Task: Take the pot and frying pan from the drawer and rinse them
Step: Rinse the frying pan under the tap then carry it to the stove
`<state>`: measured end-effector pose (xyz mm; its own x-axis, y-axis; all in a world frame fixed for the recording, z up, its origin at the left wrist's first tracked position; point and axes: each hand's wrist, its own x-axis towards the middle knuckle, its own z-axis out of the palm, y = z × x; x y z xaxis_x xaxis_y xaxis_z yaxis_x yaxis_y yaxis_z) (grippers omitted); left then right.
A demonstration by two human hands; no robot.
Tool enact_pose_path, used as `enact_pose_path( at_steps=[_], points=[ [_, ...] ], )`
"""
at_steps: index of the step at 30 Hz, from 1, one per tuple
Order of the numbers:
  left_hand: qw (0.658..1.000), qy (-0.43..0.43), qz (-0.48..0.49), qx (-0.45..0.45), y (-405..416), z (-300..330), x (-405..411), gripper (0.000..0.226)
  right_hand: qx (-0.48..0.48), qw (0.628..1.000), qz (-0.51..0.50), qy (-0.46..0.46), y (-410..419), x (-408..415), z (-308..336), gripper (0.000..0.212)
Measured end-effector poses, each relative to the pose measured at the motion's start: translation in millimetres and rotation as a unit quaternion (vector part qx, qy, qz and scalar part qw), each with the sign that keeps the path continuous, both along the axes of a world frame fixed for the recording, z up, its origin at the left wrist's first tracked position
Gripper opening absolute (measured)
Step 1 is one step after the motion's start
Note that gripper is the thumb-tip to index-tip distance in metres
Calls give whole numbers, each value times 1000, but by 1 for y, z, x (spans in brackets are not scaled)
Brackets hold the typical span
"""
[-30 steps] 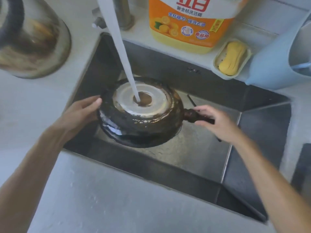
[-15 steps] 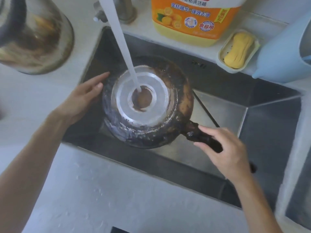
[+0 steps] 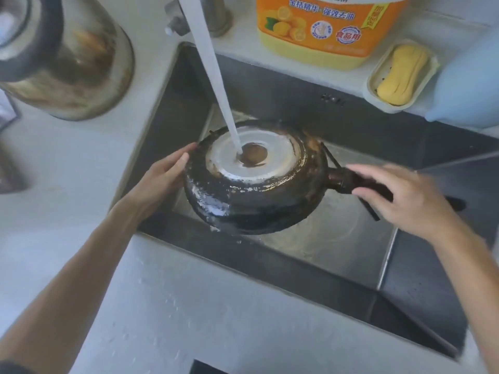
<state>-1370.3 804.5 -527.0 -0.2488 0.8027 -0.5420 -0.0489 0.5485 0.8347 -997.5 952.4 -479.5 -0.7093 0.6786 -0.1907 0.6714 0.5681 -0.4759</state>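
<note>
A blackened frying pan [image 3: 256, 201] is held upside down over the steel sink [image 3: 337, 247]. Tap water [image 3: 213, 76] pours onto its pale round base. My left hand [image 3: 162, 176] rests with straight fingers against the pan's left rim. My right hand [image 3: 405, 198] curls around the dark pan handle [image 3: 343, 179], which points right. A steel pot [image 3: 67, 55] with a dark handle stands on the counter at the upper left.
An orange detergent jug [image 3: 324, 31] stands behind the sink next to the faucet base [image 3: 218, 17]. A yellow soap bar lies in a dish [image 3: 399, 74] at the right, beside a light blue container [image 3: 469, 85]. Grey counter [image 3: 189, 306] runs along the sink's near side.
The pan has swung so that its handle points right again instead of toward the lower right. My right hand moved up with the handle. My left hand stays on the left rim.
</note>
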Motion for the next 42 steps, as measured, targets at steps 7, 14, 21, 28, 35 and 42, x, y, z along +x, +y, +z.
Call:
enact_pose_path(
  at_steps=[7,14,21,28,35,42],
  points=[
    [996,69,20,-50,2,-3,1,48,-162,984,-56,-36,-37,-6,-36,44],
    [973,215,-86,-20,12,-20,-6,43,-229,966,-78,-86,-21,-12,-49,44],
    [984,163,-35,-70,23,-56,-6,60,-351,932,-50,-72,0,-21,-84,29],
    [967,173,-89,-166,22,-64,2,55,-190,973,-36,-129,4,-19,-122,40],
    [936,205,-159,-239,24,-74,5,51,-143,986,-13,-82,-11,-9,-139,41],
    [908,243,-265,-215,50,-44,-9,54,-133,989,-4,-72,-10,-5,-149,37]
  ],
)
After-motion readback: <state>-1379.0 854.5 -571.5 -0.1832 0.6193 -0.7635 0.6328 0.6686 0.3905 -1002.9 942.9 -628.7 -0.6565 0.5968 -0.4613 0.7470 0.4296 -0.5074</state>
